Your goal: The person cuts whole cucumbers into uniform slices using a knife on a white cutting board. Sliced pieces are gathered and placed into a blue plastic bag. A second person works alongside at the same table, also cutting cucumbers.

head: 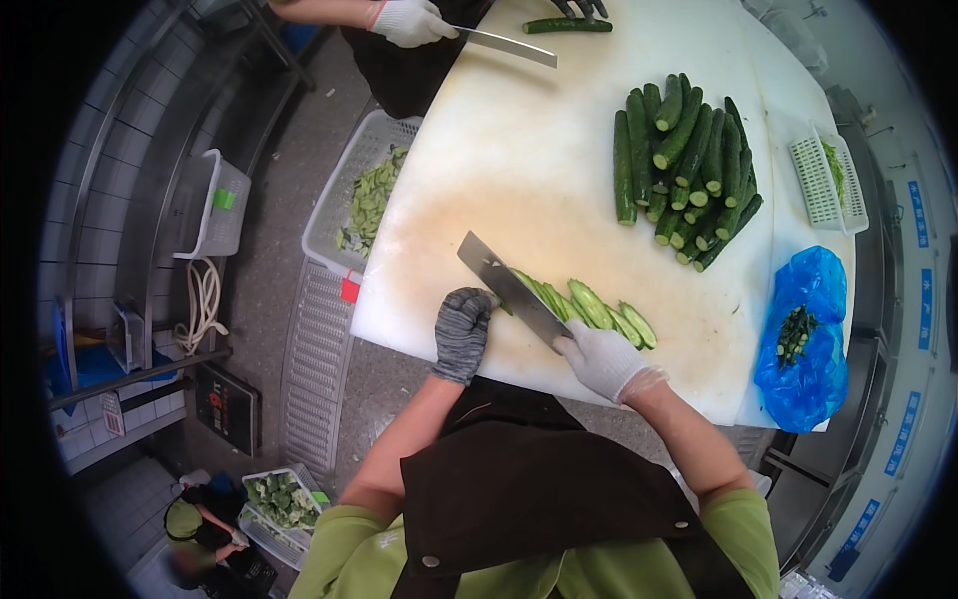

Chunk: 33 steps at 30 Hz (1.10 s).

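Note:
In a white glove, my right hand (605,359) grips a wide-bladed cleaver (516,288) low over the white cutting board (539,195). Several thin cucumber slices (591,303) lie fanned out along the blade's right side. My left hand (462,329), in a grey knit glove, has its fingers curled on a small end of cucumber (501,303) just left of the blade; most of that piece is hidden. Farther up the board rests a heap of whole cucumbers (681,165) with trimmed ends.
Across the board, a co-worker's white-gloved hand (415,22) holds another knife (516,46) near a cucumber (567,25). A basket of cut pieces (318,232) stands below the left edge. On the right are a blue plastic bag (812,277) with trimmings and a small white basket (812,183).

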Each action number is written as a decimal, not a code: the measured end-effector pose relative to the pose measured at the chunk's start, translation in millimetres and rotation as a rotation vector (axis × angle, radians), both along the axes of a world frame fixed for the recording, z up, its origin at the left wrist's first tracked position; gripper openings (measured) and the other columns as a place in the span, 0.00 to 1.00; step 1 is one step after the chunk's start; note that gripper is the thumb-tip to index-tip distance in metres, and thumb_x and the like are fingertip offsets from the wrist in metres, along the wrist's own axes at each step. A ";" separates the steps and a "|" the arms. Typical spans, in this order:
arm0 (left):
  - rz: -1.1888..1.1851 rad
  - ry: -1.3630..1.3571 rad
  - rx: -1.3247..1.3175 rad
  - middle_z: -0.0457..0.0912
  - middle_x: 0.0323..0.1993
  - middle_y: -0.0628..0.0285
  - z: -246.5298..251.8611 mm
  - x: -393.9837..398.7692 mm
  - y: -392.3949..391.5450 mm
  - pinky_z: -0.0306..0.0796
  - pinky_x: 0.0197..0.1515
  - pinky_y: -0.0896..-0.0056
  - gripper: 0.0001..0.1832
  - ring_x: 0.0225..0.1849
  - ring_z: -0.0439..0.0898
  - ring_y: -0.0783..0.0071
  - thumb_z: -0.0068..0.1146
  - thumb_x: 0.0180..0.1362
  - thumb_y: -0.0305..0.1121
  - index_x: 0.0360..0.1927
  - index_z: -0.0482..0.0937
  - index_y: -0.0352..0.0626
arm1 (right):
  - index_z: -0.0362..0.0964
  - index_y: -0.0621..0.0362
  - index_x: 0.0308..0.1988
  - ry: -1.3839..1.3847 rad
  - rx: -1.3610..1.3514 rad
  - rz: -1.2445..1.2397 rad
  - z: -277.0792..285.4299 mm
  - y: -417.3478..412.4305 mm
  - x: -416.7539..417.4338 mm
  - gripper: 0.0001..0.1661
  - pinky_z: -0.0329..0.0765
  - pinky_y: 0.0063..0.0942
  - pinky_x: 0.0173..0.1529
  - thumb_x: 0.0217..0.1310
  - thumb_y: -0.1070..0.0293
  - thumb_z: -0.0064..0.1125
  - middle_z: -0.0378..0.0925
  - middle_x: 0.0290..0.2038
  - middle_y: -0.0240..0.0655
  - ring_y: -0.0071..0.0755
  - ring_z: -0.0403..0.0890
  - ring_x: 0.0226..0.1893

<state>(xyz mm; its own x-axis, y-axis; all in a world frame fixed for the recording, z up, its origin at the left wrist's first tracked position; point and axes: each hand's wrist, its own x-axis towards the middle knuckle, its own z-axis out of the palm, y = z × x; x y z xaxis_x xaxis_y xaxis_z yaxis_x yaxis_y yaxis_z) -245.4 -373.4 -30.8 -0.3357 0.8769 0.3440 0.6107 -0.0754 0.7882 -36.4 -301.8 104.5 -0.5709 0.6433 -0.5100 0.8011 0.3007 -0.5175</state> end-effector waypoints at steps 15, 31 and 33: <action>-0.058 0.107 -0.019 0.82 0.38 0.57 4.3 -2.2 0.0 0.73 0.51 0.58 0.11 0.45 0.79 0.56 0.66 0.49 0.22 0.37 0.83 0.46 | 0.65 0.59 0.44 -0.075 0.003 0.008 4.3 -3.3 -6.0 0.18 0.75 0.56 0.38 0.73 0.54 0.42 0.79 0.28 0.57 0.65 0.80 0.33; -0.064 0.191 -0.007 0.82 0.37 0.57 -0.1 -2.4 1.0 0.74 0.49 0.57 0.11 0.44 0.79 0.55 0.67 0.48 0.23 0.36 0.83 0.44 | 0.66 0.63 0.44 -0.008 -0.039 0.032 -10.7 10.0 -13.6 0.21 0.74 0.56 0.43 0.73 0.54 0.41 0.78 0.33 0.61 0.68 0.79 0.37; -0.076 0.128 -0.029 0.82 0.36 0.57 2.4 -1.5 3.5 0.73 0.47 0.57 0.10 0.43 0.79 0.55 0.67 0.48 0.24 0.36 0.83 0.44 | 0.66 0.63 0.44 0.012 -0.023 0.018 -25.6 8.9 -19.1 0.22 0.74 0.56 0.44 0.73 0.53 0.41 0.79 0.33 0.61 0.68 0.79 0.37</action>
<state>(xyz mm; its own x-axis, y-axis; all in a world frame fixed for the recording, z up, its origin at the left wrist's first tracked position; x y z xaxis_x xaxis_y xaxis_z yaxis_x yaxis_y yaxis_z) -246.9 -370.0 -28.4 -0.2232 0.9084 0.3536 0.6996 -0.1034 0.7070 -55.5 -292.9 78.8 -0.5885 0.6208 -0.5179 0.7895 0.3031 -0.5338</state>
